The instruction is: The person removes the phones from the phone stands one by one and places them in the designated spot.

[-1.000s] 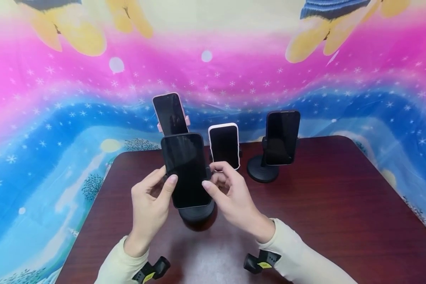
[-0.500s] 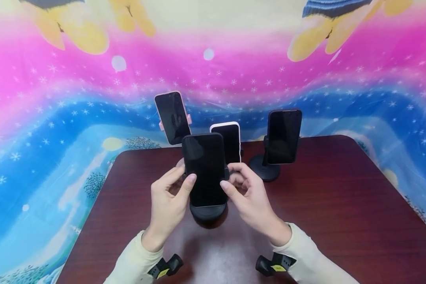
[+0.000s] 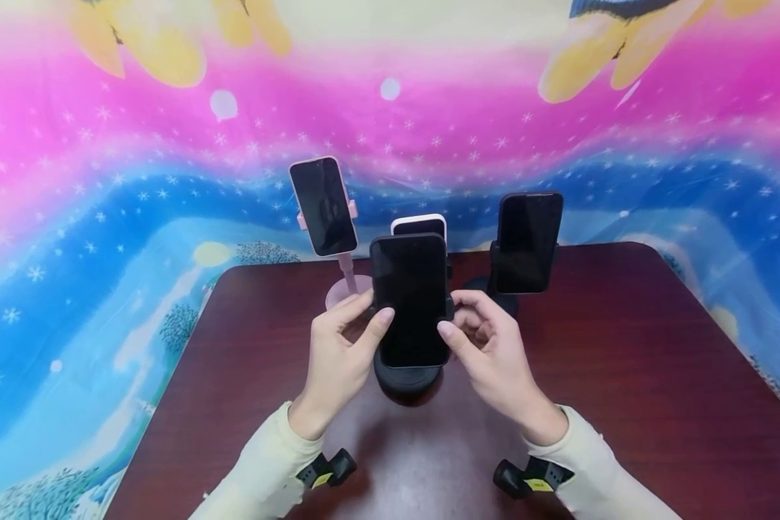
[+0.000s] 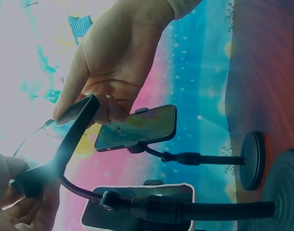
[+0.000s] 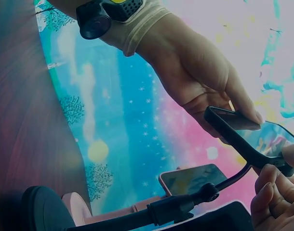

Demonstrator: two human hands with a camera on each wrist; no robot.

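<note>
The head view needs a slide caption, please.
Left grip and right grip hold a black phone on a stand, three mounted phones behind.

Before a snowflake-patterned backdrop [image 3: 468, 123] and over a reddish-brown table [image 3: 630, 361] are a pink-edged phone [image 3: 325, 206] on a pink stand [image 3: 347, 273], a white-edged phone [image 3: 419, 226] and, rightmost, a dark phone [image 3: 529, 243] on a black stand [image 4: 252, 160]

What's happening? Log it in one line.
left hand: pinches front phone at left | right hand: pinches at right | support: black stand | behind: pink-edged phone, white-edged phone, dark-edged phone

Left grip [image 3: 341, 350] opposite right grip [image 3: 495, 348], thumbs [image 3: 458, 340] inward
</note>
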